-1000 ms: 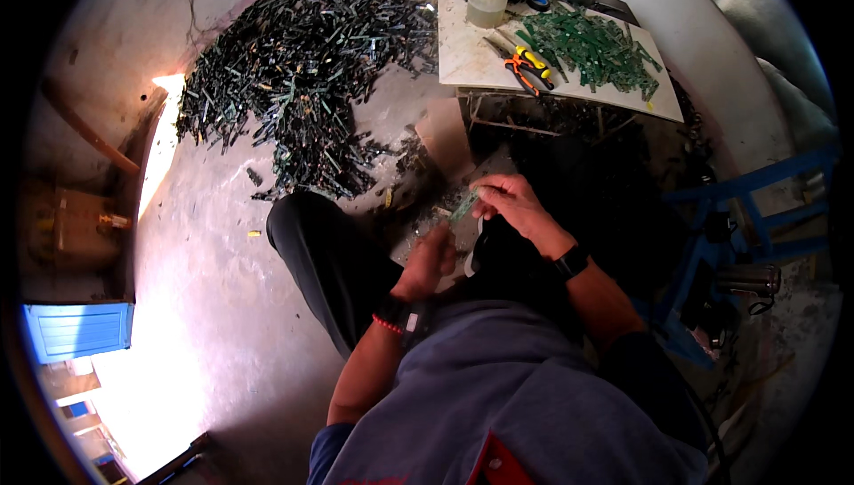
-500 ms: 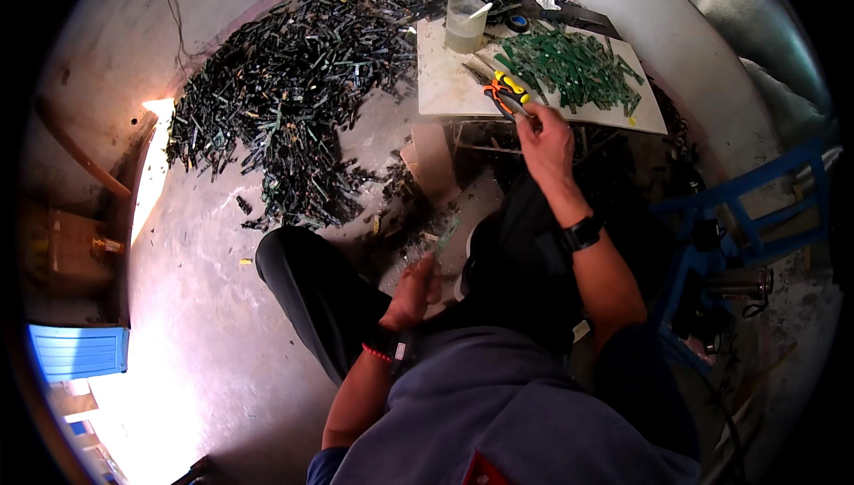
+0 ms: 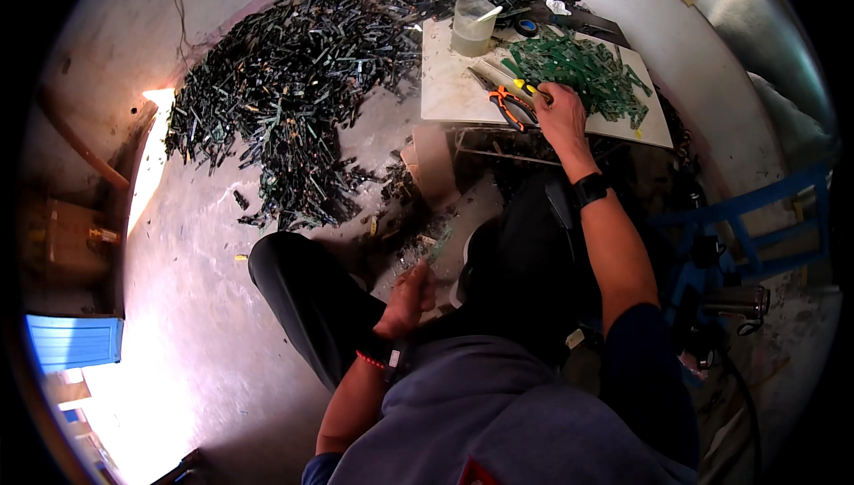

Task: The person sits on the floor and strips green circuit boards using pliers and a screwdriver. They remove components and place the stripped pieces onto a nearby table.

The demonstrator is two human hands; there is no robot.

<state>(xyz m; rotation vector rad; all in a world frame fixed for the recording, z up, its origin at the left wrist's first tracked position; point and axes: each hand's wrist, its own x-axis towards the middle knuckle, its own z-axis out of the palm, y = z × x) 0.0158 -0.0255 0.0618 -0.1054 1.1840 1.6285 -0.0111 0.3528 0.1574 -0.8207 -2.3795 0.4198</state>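
Low over my lap, my left hand [image 3: 407, 298] is closed on a thin pale-green strip [image 3: 438, 249] that points up and away from me. My right hand [image 3: 560, 118] reaches onto the white board [image 3: 449, 93], its fingers closed round the yellow-handled tool [image 3: 525, 85], whose far end is hard to make out. Orange-handled pliers [image 3: 509, 107] lie just left of those fingers. A pile of green strips [image 3: 587, 67] covers the board's right part, and a plastic jug of liquid with a white stick [image 3: 471, 36] stands at its back left, near a dark tape roll [image 3: 526, 28].
Dark strips [image 3: 285, 84] are heaped on the floor along the wall. Cardboard [image 3: 431, 173] is below the board's front edge. A blue chair [image 3: 747, 209] and a metal flask [image 3: 738, 300] are at my right, a blue panel [image 3: 71, 343] at the far left.
My right hand has left the green strip at my lap and moved up to the yellow-handled tool on the board, now gripping it. My left hand keeps the strip, slightly lower.
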